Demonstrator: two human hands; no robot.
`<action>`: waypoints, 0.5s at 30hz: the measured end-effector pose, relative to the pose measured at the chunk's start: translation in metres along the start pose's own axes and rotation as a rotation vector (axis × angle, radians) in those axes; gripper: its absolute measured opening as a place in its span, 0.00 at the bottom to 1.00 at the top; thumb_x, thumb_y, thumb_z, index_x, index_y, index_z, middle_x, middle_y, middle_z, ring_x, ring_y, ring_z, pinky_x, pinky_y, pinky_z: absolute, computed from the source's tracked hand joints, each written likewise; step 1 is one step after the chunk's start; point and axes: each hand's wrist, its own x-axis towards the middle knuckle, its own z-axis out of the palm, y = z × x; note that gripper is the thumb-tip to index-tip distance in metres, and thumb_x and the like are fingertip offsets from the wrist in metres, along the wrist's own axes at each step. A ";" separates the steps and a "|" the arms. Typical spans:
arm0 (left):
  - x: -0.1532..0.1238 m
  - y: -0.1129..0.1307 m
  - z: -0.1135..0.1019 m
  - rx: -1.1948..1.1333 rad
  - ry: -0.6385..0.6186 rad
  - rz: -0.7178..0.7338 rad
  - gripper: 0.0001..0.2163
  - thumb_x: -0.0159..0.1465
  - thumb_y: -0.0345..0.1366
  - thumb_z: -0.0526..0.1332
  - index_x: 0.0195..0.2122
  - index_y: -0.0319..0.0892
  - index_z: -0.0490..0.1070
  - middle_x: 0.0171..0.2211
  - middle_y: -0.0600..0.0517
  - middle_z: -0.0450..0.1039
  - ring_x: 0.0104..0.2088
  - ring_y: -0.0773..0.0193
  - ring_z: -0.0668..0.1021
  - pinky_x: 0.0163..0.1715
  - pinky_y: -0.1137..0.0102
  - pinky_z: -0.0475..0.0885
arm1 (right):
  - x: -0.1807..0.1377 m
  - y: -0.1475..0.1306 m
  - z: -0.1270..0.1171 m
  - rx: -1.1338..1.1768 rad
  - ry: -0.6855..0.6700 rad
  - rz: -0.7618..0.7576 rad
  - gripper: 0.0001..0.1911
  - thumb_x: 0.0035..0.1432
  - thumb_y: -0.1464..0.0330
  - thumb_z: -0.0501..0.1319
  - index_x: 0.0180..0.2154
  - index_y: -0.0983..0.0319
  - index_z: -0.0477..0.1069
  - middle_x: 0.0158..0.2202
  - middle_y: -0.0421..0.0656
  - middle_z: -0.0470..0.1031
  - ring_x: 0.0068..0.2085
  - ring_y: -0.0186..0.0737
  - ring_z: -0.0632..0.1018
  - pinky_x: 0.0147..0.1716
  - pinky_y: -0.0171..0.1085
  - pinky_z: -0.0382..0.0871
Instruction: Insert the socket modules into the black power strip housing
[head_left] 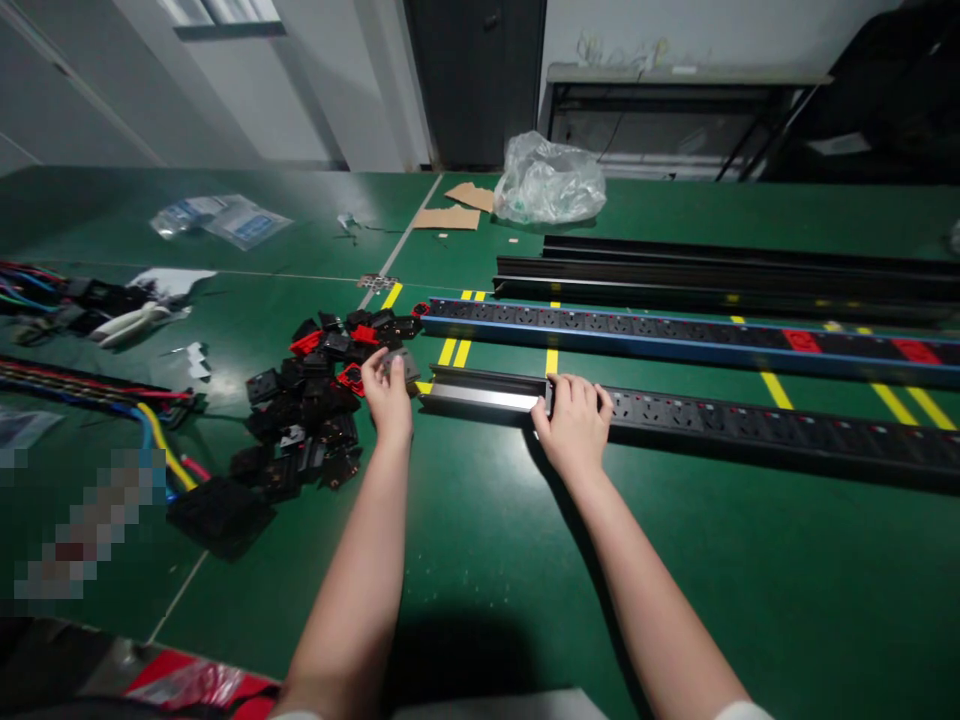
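My left hand [390, 395] pinches a dark socket module [406, 366] between thumb and fingers, at the right edge of a heap of loose socket modules [304, 400], mostly black with a few red ones. To the right lies a long black power strip [720, 425] whose channel holds a row of sockets. Over this strip my right hand [577, 420] is closed, at the left end of the row, its fingers across the channel and its thumb at the near side. Left of that hand, the bare silvery inside of the channel [487, 395] shows. What lies under its fingers is hidden.
Behind lies a blue-edged power strip [630, 335] with black and red sockets, then black rails [675, 275]. A clear plastic bag [551, 180] and cardboard pieces [450, 217] sit farther back. Coloured wires [165, 440] and a white glove [131, 322] are at left.
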 end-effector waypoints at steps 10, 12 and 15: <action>-0.001 0.007 -0.004 0.179 -0.032 0.063 0.21 0.70 0.48 0.45 0.42 0.42 0.74 0.39 0.49 0.75 0.39 0.64 0.75 0.40 0.71 0.68 | -0.001 0.003 0.000 0.000 -0.020 -0.018 0.18 0.63 0.70 0.52 0.54 0.61 0.69 0.53 0.47 0.74 0.56 0.45 0.69 0.61 0.46 0.47; -0.002 0.008 -0.005 0.200 -0.040 0.051 0.22 0.70 0.48 0.44 0.42 0.42 0.75 0.37 0.49 0.75 0.38 0.64 0.75 0.39 0.71 0.68 | -0.001 0.003 -0.001 -0.008 -0.036 -0.008 0.19 0.63 0.70 0.52 0.54 0.61 0.69 0.53 0.46 0.74 0.57 0.46 0.68 0.61 0.46 0.47; -0.002 0.008 -0.009 0.247 -0.043 0.027 0.24 0.70 0.49 0.44 0.41 0.41 0.76 0.36 0.49 0.76 0.36 0.64 0.75 0.36 0.71 0.67 | -0.002 0.005 0.000 0.005 -0.040 -0.009 0.19 0.62 0.71 0.53 0.54 0.60 0.69 0.54 0.46 0.74 0.57 0.45 0.68 0.61 0.45 0.46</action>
